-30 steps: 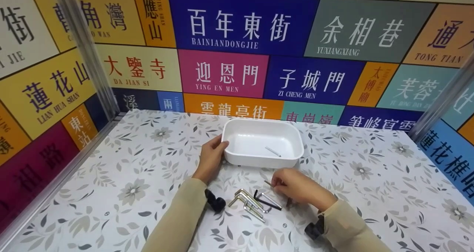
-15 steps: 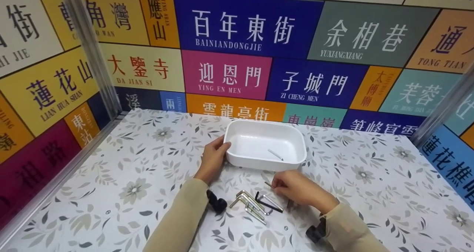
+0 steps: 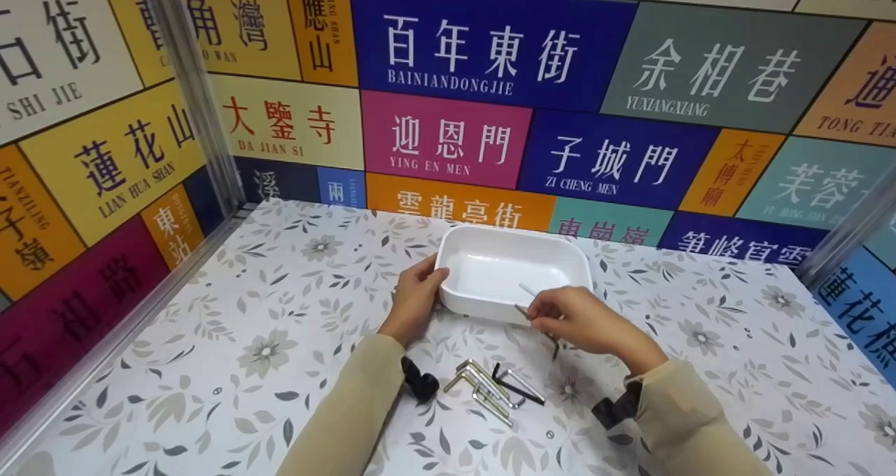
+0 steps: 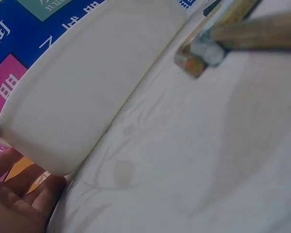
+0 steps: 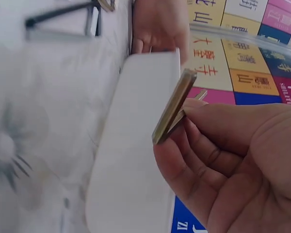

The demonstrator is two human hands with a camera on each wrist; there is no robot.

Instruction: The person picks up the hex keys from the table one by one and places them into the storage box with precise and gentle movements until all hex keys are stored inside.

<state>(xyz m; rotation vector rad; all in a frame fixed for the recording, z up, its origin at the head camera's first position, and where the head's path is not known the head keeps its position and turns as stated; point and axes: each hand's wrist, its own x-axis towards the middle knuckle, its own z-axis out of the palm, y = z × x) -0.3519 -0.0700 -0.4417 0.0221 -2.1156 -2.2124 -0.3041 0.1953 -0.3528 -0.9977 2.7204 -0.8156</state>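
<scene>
My left hand (image 3: 411,299) grips the left end of a white plastic box (image 3: 483,309), thumb at the rim and fingers against the outer wall. Between thumb and fingers, my right hand (image 3: 584,322) pinches a brass-coloured hex key (image 5: 175,108). That hand is at the box's front right, overlapping its rim in the head view. A thin silver rod (image 3: 526,289) lies on the box floor, partly hidden by the right hand. Nearer me on the table is a loose pile of several hex keys (image 3: 483,385), brass, silver and black.
A floral-patterned cloth (image 3: 266,392) covers the table. Behind the box rises a wall of coloured sign panels (image 3: 448,140), with another panelled wall on the left. Black wrist cameras (image 3: 420,381) sit at both sleeves.
My right hand has lifted the brass hex key and moved it forward from beside the pile to the box's front right rim. The left hand keeps its grip on the box.
</scene>
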